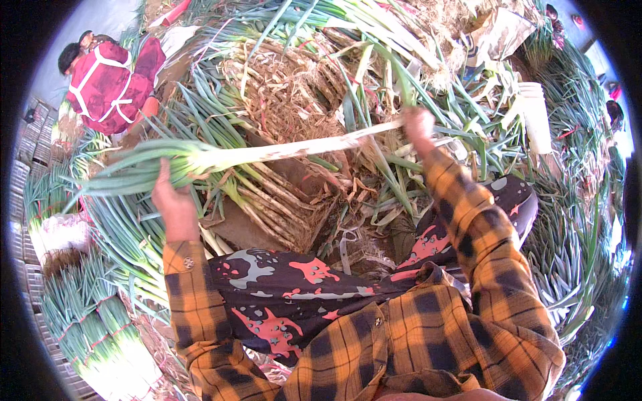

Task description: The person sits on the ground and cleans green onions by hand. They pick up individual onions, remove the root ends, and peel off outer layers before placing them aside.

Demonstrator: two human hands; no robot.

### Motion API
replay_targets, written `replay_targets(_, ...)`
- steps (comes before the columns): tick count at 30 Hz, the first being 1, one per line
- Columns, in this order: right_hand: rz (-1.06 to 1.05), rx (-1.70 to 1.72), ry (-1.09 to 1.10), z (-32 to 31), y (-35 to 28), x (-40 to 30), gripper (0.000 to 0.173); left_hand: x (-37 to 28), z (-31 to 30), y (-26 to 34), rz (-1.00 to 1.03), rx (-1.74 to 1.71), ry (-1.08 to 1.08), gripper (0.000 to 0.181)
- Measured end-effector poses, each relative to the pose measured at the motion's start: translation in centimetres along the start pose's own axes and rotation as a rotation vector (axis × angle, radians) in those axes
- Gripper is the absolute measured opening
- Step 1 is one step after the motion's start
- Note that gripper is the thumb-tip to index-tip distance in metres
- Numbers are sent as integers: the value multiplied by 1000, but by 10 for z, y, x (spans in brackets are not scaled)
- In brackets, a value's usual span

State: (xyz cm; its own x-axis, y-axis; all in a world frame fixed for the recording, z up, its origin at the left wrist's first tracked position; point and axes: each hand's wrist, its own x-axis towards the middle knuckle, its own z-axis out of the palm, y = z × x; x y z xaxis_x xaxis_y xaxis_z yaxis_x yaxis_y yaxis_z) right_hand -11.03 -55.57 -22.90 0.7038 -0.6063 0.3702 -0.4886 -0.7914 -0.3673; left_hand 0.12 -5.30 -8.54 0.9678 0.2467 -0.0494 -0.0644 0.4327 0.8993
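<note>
A long green onion [281, 152] stretches almost level across the view, its white stalk to the right and its green leaves to the left. My left hand [173, 203] grips it where the leaves fan out, with one finger over them. At the root end my right hand [419, 125] is closed, blurred by motion; a blurred green leaf [404, 77] rises just above it, and whether that hand also holds this leaf is unclear. Beneath the stalk lie unpeeled green onions [273, 200] with dry, soiled stems and roots.
A big heap of rooty green onions [296, 95] lies ahead. Stripped leaves [466, 130] litter the right, near a white plastic container [535, 118]. Tied bundles [100, 326] stand at lower left. Another person [103, 85] in red sits at upper left. My patterned trouser legs [301, 295] border the work area.
</note>
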Motion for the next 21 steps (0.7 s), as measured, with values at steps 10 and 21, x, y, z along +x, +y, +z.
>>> replay_targets(10,-298,162,157,-52,-17,20,27,17,-84,26,624,762,-287,31)
replay_targets(21,-378,982,-591,-67,-192,-100,38,-14,17,2,-296,137,-374,37)
